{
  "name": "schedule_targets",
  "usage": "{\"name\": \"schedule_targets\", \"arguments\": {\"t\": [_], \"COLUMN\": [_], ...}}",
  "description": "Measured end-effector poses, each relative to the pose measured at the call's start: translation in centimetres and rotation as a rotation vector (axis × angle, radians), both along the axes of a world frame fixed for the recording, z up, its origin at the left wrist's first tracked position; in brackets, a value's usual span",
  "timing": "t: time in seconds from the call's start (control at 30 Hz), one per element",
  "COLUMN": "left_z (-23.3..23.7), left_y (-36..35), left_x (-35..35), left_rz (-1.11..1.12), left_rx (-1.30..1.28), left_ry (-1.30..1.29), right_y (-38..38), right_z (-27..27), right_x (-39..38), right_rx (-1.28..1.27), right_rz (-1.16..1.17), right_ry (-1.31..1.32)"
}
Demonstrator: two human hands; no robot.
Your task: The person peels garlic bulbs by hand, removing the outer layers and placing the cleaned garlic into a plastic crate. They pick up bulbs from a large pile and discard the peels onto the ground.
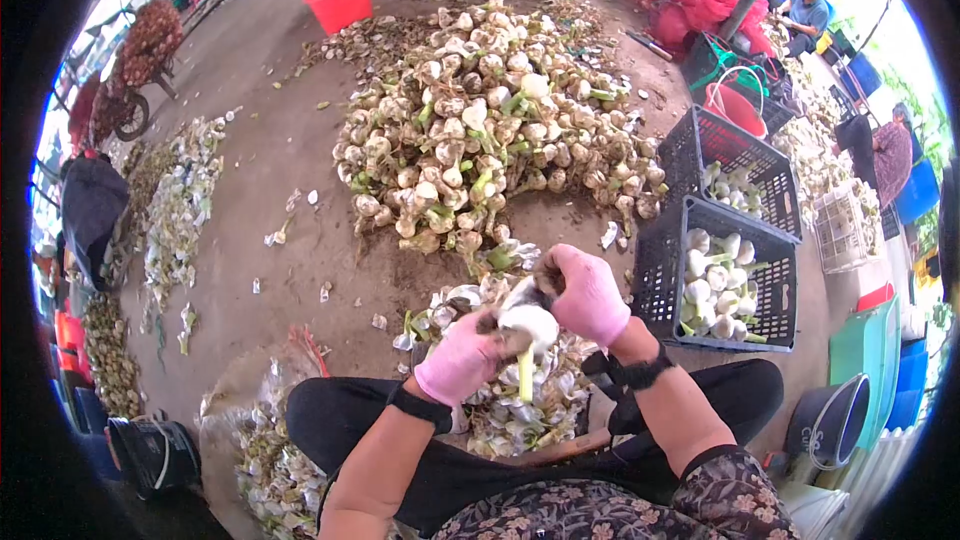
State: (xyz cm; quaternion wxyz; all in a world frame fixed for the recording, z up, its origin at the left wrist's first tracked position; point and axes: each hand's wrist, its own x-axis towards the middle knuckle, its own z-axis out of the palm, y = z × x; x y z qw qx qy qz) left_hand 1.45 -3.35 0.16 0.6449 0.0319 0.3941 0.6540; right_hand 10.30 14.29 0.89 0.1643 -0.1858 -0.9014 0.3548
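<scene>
A white garlic bulb (530, 324) with a pale green stem pointing down is held in front of me. My left hand (462, 356), in a pink glove with soiled fingertips, is closed around its left side. My right hand (588, 300), gloved alike, pinches at the upper right of the bulb, where a strip of garlic skin (520, 293) stands off it. What lies between the right fingertips is partly hidden. Beneath both hands, loose garlic skins (520, 420) are heaped between my legs.
A large pile of untrimmed garlic (480, 130) lies ahead. To the right stand a black crate (715, 332) of cleaned bulbs, another black crate (785, 208) and a pink bucket (735, 110). A red tub (338, 0) sits behind the pile. A person (805, 15) sits far right.
</scene>
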Motion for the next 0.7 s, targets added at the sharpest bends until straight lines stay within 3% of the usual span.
{"name": "schedule_targets", "arguments": {"t": [0.07,0.2,0.27,0.4,0.43,0.53,0.57,0.6,0.67,0.7], "left_z": [1.3,0.3,-0.1,-0.3,-0.1,-0.1,-0.2,0.0,0.4,-0.5], "left_y": [0.2,0.4,0.8,1.3,1.5,1.7,1.8,1.8,1.8,1.9], "left_x": [0.5,0.6,0.5,0.4,0.3,0.5,0.5,0.5,0.3,0.4], "left_rz": [-0.097,0.019,0.052,0.11,0.101,0.097,0.101,0.101,0.026,0.037], "left_rx": [0.103,0.11,0.115,0.04,-0.008,-0.113,-0.167,-0.168,-0.3,-0.3], "left_ry": [0.093,0.301,0.383,0.563,0.658,0.872,0.992,0.991,1.379,1.398], "right_y": [1.4,1.4,1.2,0.6,0.6,-1.4,-1.3,-1.5,-1.9,-1.9], "right_z": [-2.8,-1.3,0.6,2.1,3.5,4.5,3.4,3.1,2.5,1.5], "right_x": [-0.1,1.8,2.4,3.0,3.1,2.3,2.2,2.3,2.3,2.3], "right_rx": [0.052,0.047,-0.273,-0.464,-0.297,-0.256,-0.103,-0.104,-0.153,-0.115], "right_rz": [-0.048,-0.016,-0.012,-0.005,0.094,0.164,0.229,0.229,0.234,0.225], "right_ry": [-0.069,0.018,-0.018,0.055,-0.02,0.054,0.082,0.082,-0.057,-0.021]}}
